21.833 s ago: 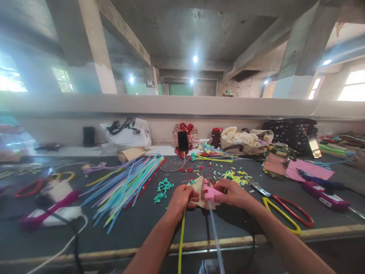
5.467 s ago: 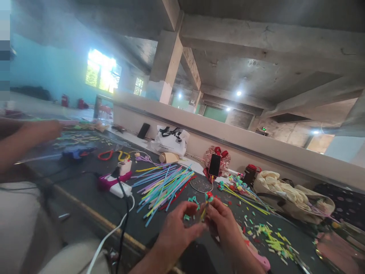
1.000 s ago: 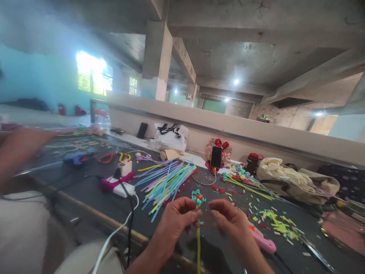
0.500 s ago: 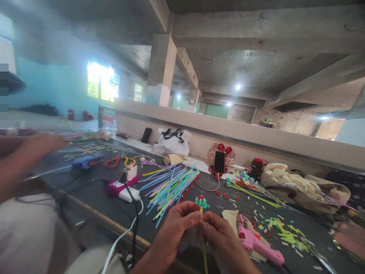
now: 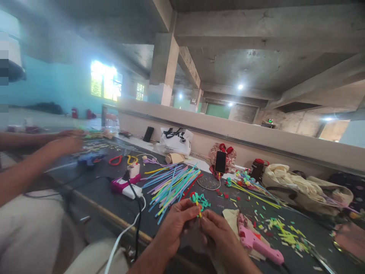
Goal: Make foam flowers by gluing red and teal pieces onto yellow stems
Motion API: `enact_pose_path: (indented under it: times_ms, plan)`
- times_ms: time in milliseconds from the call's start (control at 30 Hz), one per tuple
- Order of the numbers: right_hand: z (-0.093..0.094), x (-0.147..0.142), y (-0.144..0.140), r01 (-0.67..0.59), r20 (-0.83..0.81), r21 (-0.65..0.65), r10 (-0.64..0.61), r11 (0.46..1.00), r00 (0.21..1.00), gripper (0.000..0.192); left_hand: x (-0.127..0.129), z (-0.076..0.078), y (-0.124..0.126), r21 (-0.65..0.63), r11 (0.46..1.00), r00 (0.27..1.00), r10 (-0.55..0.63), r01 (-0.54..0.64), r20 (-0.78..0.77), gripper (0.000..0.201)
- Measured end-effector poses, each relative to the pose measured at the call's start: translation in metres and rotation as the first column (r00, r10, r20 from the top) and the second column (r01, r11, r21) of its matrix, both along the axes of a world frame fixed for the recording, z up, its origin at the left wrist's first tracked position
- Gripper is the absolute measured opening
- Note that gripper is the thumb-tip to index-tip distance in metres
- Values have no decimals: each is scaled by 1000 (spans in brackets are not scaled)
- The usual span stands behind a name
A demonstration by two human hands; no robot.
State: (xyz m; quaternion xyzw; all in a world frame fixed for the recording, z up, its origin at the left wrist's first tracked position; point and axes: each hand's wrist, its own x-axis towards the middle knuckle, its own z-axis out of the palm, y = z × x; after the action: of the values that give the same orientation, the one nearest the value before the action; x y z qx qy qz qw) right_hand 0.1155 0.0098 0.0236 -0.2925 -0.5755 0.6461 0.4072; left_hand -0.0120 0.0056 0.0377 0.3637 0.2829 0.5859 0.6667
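Note:
My left hand (image 5: 178,222) pinches a yellow stem (image 5: 198,209) just below a small teal and red flower head (image 5: 194,196). Close beside it, my right hand (image 5: 218,230) has its thumb and fingers closed on the lower part of the same stem, mostly hidden behind the fingers. The flower head tilts to the left. Small teal pieces (image 5: 204,201) lie just behind it on the dark table. Right of my right hand, a pink hot glue gun (image 5: 258,243) rests on a cream cloth (image 5: 230,217).
Long pastel sticks (image 5: 173,186) lie in a pile ahead. A purple and white power strip (image 5: 125,186) with cables sits left of them. Yellow-green scraps (image 5: 285,234) are scattered at right. Behind stand a phone (image 5: 220,161) and a white bag (image 5: 175,141). Another person's arms (image 5: 57,152) reach in at left.
The flower head has tipped from upright toward the left, and my left hand has shifted slightly with it. At left, the other person's hands have come together.

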Motion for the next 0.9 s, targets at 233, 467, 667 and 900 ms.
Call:
enact_pose_path:
  times_ms: [233, 467, 667, 900]
  plan:
    - [-3, -10, -3, 70, -36, 0, -70, 998, 997, 32, 2, -3, -1, 57, 996, 994, 73, -68, -80, 19]
    - [-13, -7, 5, 145, 3, 92, -146, 985, 989, 33, 4, 2, -7, 192, 970, 971, 182, -150, -158, 21]
    - [-13, 2, -5, 159, 89, 88, -167, 983, 982, 40, -2, 1, 1, 163, 940, 949, 312, -301, -45, 14]
    - [3, 25, 3, -20, 136, -207, 49, 978, 989, 35, -30, 3, 24, -22, 920, 896, 387, -392, 218, 10]
